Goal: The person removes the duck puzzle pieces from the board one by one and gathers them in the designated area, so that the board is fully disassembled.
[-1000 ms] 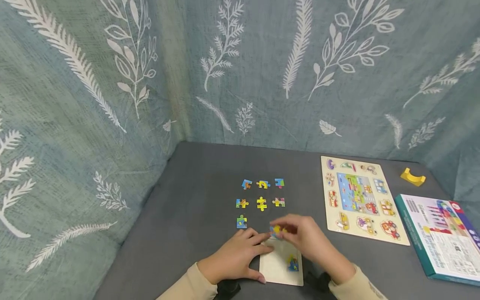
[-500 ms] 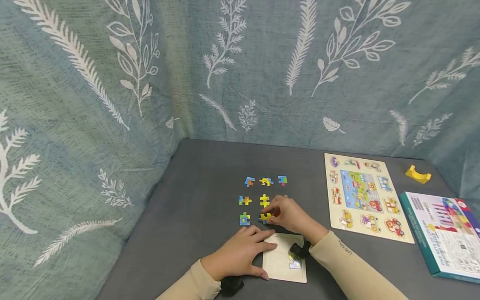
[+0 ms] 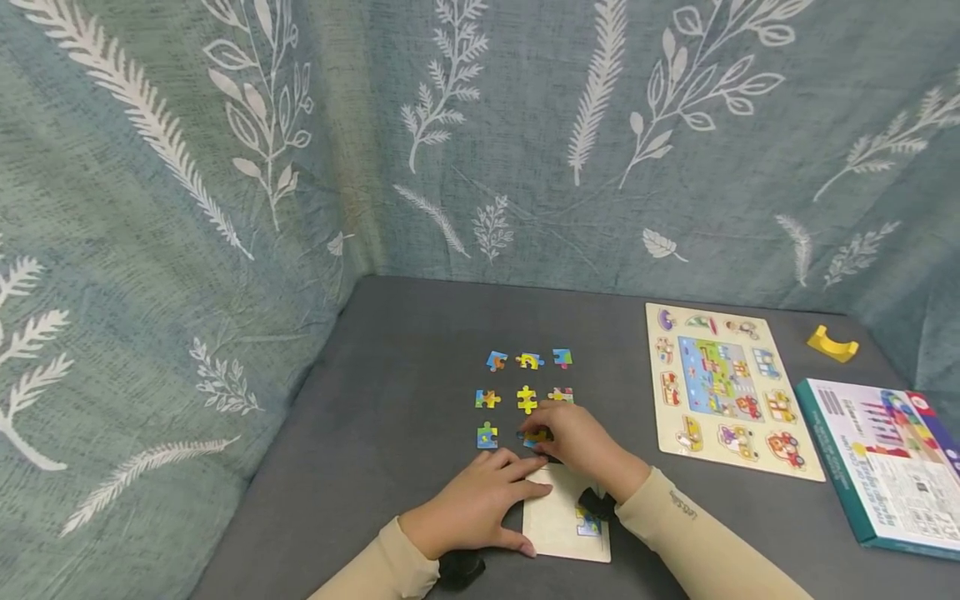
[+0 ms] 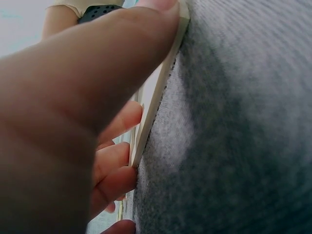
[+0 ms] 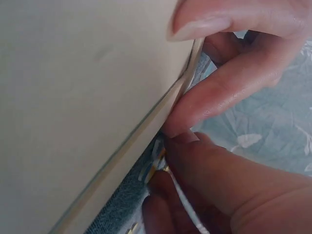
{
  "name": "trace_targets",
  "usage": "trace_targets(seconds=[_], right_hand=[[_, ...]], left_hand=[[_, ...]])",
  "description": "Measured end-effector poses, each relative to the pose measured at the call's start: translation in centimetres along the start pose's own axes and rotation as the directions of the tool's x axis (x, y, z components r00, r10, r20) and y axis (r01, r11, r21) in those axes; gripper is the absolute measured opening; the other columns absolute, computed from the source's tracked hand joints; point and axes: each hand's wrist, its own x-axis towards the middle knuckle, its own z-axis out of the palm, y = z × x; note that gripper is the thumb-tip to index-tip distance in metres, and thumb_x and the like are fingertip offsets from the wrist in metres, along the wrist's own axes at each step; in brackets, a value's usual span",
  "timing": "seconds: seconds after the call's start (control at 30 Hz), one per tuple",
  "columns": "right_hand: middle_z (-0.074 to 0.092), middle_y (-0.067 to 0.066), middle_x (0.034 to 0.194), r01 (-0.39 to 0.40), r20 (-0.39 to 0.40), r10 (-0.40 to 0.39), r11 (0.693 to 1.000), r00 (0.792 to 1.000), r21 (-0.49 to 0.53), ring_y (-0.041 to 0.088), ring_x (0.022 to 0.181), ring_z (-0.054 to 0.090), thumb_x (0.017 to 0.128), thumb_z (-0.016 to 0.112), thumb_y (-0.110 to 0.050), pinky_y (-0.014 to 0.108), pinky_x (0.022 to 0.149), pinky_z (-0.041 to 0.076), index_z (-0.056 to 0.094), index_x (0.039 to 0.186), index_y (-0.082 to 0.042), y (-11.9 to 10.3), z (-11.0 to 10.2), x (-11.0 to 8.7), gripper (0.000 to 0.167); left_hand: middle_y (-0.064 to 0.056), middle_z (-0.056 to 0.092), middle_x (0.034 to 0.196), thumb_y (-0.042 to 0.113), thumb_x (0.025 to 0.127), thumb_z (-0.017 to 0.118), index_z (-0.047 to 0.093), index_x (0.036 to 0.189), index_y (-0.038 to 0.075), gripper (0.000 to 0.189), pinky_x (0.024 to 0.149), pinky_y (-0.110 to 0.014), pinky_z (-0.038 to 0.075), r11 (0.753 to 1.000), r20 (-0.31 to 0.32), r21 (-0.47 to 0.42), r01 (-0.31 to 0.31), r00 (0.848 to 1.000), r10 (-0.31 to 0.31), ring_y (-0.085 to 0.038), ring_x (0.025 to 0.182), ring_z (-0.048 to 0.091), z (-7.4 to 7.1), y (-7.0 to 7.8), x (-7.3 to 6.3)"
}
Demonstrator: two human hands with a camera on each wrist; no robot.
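Note:
A pale wooden puzzle tray (image 3: 551,533) lies at the table's front, a blue-and-yellow jigsaw piece (image 3: 588,525) in its lower right corner. My left hand (image 3: 472,507) holds the tray's left side, thumb near the lower corner and fingers by the upper one. Just beyond the tray my right hand (image 3: 588,443) pinches another puzzle piece (image 3: 534,437), yellow and blue, low at the table and partly hidden by the fingers. That piece (image 5: 155,163) shows between thumb and fingertips in the right wrist view, beside the tray's edge. To its left lies a green-and-blue piece (image 3: 487,436).
Farther back, several loose pieces lie in rows, among them a yellow piece (image 3: 527,399) and a pink-edged piece (image 3: 560,395) close to my right hand. A picture puzzle board (image 3: 663,429), a boxed set (image 3: 885,467) and a yellow arch block (image 3: 832,344) sit at the right.
My right hand has carried its piece from the tray's top edge away and slightly left, to the front row of loose pieces. My left hand stays on the tray.

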Motion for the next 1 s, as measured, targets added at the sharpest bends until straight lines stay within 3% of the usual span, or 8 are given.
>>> trace_targets(seconds=[0.17, 0.3, 0.4, 0.47, 0.63, 0.77, 0.87, 1.0], right_hand=[[0.07, 0.0, 0.103, 0.045, 0.017, -0.046, 0.998, 0.999, 0.042, 0.018, 0.094, 0.068, 0.087, 0.082, 0.003, 0.033, 0.082, 0.057, 0.08, 0.108, -0.009, 0.0, 0.0, 0.1, 0.024], [0.068, -0.002, 0.099, 0.114, -0.047, -0.115, 0.993, 0.992, -0.01, 0.014, 0.088, 0.068, 0.085, 0.086, -0.002, 0.032, 0.08, 0.058, 0.081, 0.104, -0.01, -0.9, -1.9, -0.5, 0.021], [0.066, -0.005, 0.093, 0.138, -0.062, -0.139, 0.99, 0.988, -0.024, 0.008, 0.08, 0.065, 0.083, 0.089, -0.006, 0.028, 0.072, 0.057, 0.081, 0.099, -0.011, -1.3, -4.3, -2.4, 0.019], [0.063, -0.007, 0.091, 0.106, -0.002, -0.106, 0.994, 0.994, -0.008, 0.003, 0.073, 0.059, 0.085, 0.088, -0.01, 0.025, 0.064, 0.051, 0.082, 0.101, -0.01, -1.2, -5.0, -4.4, 0.018], [0.053, -0.008, 0.099, -0.012, 0.198, 0.004, 0.999, 0.98, 0.037, -0.003, 0.071, 0.045, 0.09, 0.084, -0.028, 0.022, 0.062, 0.044, 0.078, 0.121, -0.007, -0.7, -2.5, -10.3, 0.038], [0.045, -0.008, 0.104, -0.078, 0.145, 0.063, 0.992, 0.987, 0.1, 0.0, 0.078, 0.041, 0.089, 0.085, -0.027, 0.022, 0.067, 0.044, 0.074, 0.129, -0.009, -0.6, 0.0, -12.9, 0.046], [0.044, -0.008, 0.106, -0.1, 0.059, 0.094, 0.989, 0.994, 0.112, 0.004, 0.084, 0.044, 0.085, 0.088, -0.022, 0.026, 0.072, 0.046, 0.074, 0.122, -0.015, -0.6, 0.9, -13.0, 0.041], [0.05, -0.011, 0.105, -0.131, 0.048, 0.125, 0.98, 0.991, 0.152, 0.006, 0.089, 0.048, 0.079, 0.093, -0.016, 0.03, 0.076, 0.049, 0.068, 0.107, -0.022, -0.7, 0.5, -12.2, 0.039]], left_hand=[[0.002, 0.046, 0.161, 0.066, 0.084, 0.077, 0.064, 0.146, 0.026, 0.074, 0.104, -0.038, 0.042, 1.0, 0.001, 0.001, 0.001, 1.0, -0.001, -0.014, 0.125, 0.048, 0.0, -0.2, -0.2], [0.002, 0.047, 0.16, 0.066, 0.083, 0.077, 0.065, 0.145, 0.026, 0.075, 0.105, -0.039, 0.042, 1.0, -0.011, 0.0, 0.012, 1.0, -0.012, -0.013, 0.123, 0.049, 0.1, -0.3, -0.6], [0.001, 0.047, 0.16, 0.066, 0.083, 0.077, 0.065, 0.145, 0.026, 0.075, 0.106, -0.04, 0.042, 1.0, -0.026, -0.006, 0.018, 1.0, -0.018, -0.013, 0.122, 0.049, 0.3, -0.3, -0.6], [0.001, 0.046, 0.16, 0.067, 0.084, 0.076, 0.065, 0.145, 0.026, 0.075, 0.105, -0.039, 0.042, 1.0, -0.029, -0.009, 0.019, 0.999, -0.019, -0.013, 0.122, 0.049, 0.4, -0.2, -0.5], [0.001, 0.047, 0.16, 0.067, 0.083, 0.077, 0.066, 0.145, 0.025, 0.075, 0.104, -0.038, 0.043, 1.0, -0.019, -0.009, 0.01, 1.0, -0.01, -0.013, 0.121, 0.049, 0.5, -0.1, -0.6], [0.001, 0.048, 0.159, 0.066, 0.083, 0.078, 0.066, 0.144, 0.025, 0.075, 0.103, -0.037, 0.043, 1.0, -0.021, -0.003, 0.012, 1.0, -0.012, -0.013, 0.121, 0.049, 0.3, -0.4, -0.9], [0.001, 0.048, 0.159, 0.065, 0.081, 0.08, 0.067, 0.143, 0.025, 0.075, 0.104, -0.037, 0.043, 1.0, -0.034, 0.011, 0.026, 0.999, -0.026, -0.013, 0.121, 0.05, 0.1, -0.7, -1.1], [0.001, 0.048, 0.159, 0.065, 0.082, 0.08, 0.067, 0.142, 0.025, 0.074, 0.106, -0.037, 0.042, 0.999, -0.045, 0.018, 0.034, 0.998, -0.033, -0.013, 0.122, 0.05, 0.0, -0.7, -1.0]])
